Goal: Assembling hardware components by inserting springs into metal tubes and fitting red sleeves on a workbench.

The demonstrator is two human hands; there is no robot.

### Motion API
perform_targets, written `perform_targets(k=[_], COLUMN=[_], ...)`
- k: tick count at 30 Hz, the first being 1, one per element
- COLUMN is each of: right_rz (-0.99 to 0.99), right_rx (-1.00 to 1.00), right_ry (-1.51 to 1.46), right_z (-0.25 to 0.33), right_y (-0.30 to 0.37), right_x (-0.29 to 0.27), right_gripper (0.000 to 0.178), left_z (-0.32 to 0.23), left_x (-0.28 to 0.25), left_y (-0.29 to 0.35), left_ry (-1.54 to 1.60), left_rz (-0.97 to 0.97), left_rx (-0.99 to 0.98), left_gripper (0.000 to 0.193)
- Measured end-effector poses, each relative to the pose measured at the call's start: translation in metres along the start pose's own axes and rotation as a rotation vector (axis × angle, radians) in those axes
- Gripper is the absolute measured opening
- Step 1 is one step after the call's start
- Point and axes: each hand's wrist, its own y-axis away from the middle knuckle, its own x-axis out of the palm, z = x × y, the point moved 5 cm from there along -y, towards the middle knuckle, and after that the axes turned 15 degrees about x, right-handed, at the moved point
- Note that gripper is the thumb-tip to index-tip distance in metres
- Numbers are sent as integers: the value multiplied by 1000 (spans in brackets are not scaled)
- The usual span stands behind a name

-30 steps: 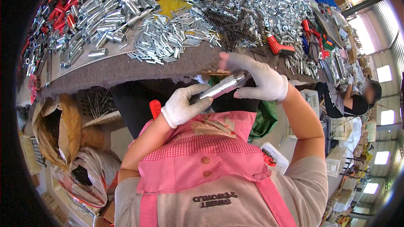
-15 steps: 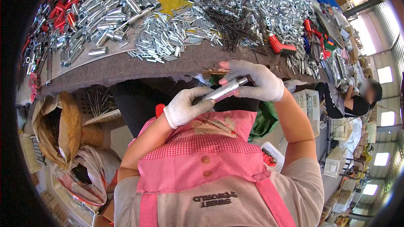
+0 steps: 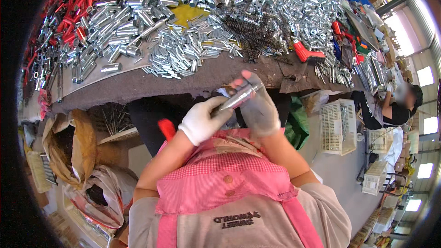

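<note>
My left hand (image 3: 204,120), in a white glove, is closed round the lower end of a shiny silver metal tube (image 3: 241,97). The tube tilts up to the right, a narrower end at its top. Behind that upper part lies my right hand (image 3: 260,112), its greyish gloved palm turned toward me. The right fingers stretch out past the tube, bare at the tips and slightly smeared by motion; the palm appears to touch the metal. Just beyond both hands is the front edge of the cloth-covered bench (image 3: 183,85).
On the bench lie heaps of silver tubes (image 3: 119,18), thin pins (image 3: 177,48), dark springs (image 3: 257,32) and red handles (image 3: 76,11). One red-handled part (image 3: 307,53) lies near the edge. Open sacks (image 3: 69,144) stand left, a white crate (image 3: 337,126) right. A co-worker (image 3: 399,110) sits far right.
My right hand has turned palm toward me and swung left and down, its elbow drawn in. The left hand keeps its hold on the tube. The view has shifted slightly.
</note>
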Motion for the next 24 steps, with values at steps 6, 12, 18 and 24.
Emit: perform_targets(k=[6,12,18,24], right_rz=[-13,194,-153,252], right_rx=[-4,-61,-230,-166], right_ry=[442,10,3,-35], right_z=[18,13,2,-1], right_y=[9,8,3,4], right_x=[-9,14,8,15], right_gripper=[53,32,28,16], left_z=[-23,-20,-25,-29], left_x=[0,15,6,9], left_y=[-4,2,-5,2], left_ry=[99,532,-150,345], left_rz=[65,285,40,126], left_rx=[-140,-336,53,-152], left_gripper=[32,30,26,31])
